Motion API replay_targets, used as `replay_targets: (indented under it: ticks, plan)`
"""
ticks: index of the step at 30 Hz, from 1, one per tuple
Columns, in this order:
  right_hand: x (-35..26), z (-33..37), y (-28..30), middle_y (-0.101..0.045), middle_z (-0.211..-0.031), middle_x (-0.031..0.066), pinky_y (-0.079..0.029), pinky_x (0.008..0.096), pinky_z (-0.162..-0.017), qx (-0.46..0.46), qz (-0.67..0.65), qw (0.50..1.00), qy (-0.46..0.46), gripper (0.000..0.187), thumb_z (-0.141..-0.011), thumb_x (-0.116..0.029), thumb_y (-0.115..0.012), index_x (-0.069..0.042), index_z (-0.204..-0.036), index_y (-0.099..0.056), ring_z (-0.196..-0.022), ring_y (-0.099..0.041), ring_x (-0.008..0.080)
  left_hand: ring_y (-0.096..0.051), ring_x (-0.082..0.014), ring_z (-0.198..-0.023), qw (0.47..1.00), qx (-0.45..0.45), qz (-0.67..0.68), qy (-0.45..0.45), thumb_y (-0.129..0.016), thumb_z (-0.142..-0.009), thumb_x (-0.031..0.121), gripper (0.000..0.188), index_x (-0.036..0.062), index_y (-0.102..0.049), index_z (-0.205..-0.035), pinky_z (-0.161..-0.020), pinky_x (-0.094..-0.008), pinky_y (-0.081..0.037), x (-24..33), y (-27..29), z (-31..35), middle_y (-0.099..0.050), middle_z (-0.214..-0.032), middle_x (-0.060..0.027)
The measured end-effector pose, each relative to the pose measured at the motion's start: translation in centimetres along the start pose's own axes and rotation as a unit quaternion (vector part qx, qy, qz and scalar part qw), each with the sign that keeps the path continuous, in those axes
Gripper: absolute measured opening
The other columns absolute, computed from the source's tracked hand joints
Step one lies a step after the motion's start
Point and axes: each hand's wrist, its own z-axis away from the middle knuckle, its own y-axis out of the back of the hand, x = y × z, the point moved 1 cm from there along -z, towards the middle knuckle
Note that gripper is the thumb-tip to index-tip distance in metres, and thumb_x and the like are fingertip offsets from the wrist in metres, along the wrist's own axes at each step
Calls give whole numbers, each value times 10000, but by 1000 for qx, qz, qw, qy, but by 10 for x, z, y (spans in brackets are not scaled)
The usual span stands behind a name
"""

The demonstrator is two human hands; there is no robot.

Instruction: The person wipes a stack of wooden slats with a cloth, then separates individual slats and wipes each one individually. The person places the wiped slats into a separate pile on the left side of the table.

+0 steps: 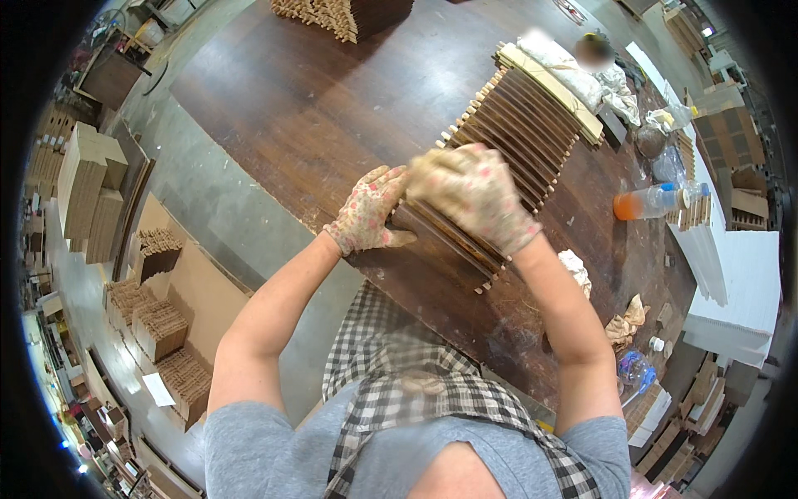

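Observation:
A row of dark brown wooden slats with pale, peg-like ends lies side by side on the brown table. My left hand, in a pale glove with pink spots, is at the slats' left ends, fingers stretched and thumb apart. Over the near slats is my right hand, in a matching glove and blurred by motion. Its fingers look curled inward, and whatever they hold is hidden. A near slat shows a shiny surface between the two hands.
Pale wooden strips and white cloths lie beyond the row. A stack of slats stands at the table's far edge. To the right are a bottle with orange liquid and crumpled rags. Stacked parts are on the left.

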Motion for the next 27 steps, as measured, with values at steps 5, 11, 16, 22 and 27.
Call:
replay_targets:
  ticks: [5, 11, 16, 22, 27]
  plan:
    - [-23, 3, -20, -694, -1063, 5, -499, 381, -831, -84, -77, 993, 16, 235, -811, -230, -702, -214, -1045, -697, -946, -654, 206, -437, -359, -1389, 996, -52, -62, -42, -812, -692, 494, 957, 79, -447, -1472, -1199, -457, -280, -5, -5, -4, -506, -1463, -184]
    - [-15, 21, 18, -697, -1046, -25, -478, 347, -771, -10, 16, 998, -55, 323, -843, -253, -744, -235, -1162, -702, -880, -626, 174, -453, -356, -1377, 999, -28, -14, 17, -832, -679, 462, 1032, -45, -400, -1467, -1190, -475, -299, 7, 8, -7, -510, -1442, -233]
    - [-43, 46, 9, -700, -1040, -27, -506, 359, -826, -29, -27, 999, -14, 247, -869, -204, -640, -237, -1104, -706, -932, -653, 193, -466, -358, -1368, 1000, 4, -18, -1, -804, -682, 487, 1036, -44, -398, -1474, -1185, -477, -312, 3, 2, -6, -519, -1439, -224]
    - [-23, 72, 59, -708, -1056, 8, -505, 388, -853, 0, 38, 990, -137, 247, -849, -243, -717, -217, -1095, -724, -937, -645, 229, -460, -378, -1366, 1000, -11, -13, -7, -777, -719, 559, 1059, -55, -375, -1482, -1176, -487, -310, 0, 3, -4, -495, -1460, -236]
    - [-66, 73, 29, -710, -1050, -20, -511, 373, -867, -4, -45, 997, -65, 173, -870, -193, -656, -233, -1032, -702, -953, -667, 181, -485, -380, -1342, 999, -10, -33, -8, -809, -709, 516, 1048, -46, -380, -1483, -1165, -488, -326, 0, 3, -7, -504, -1456, -224]
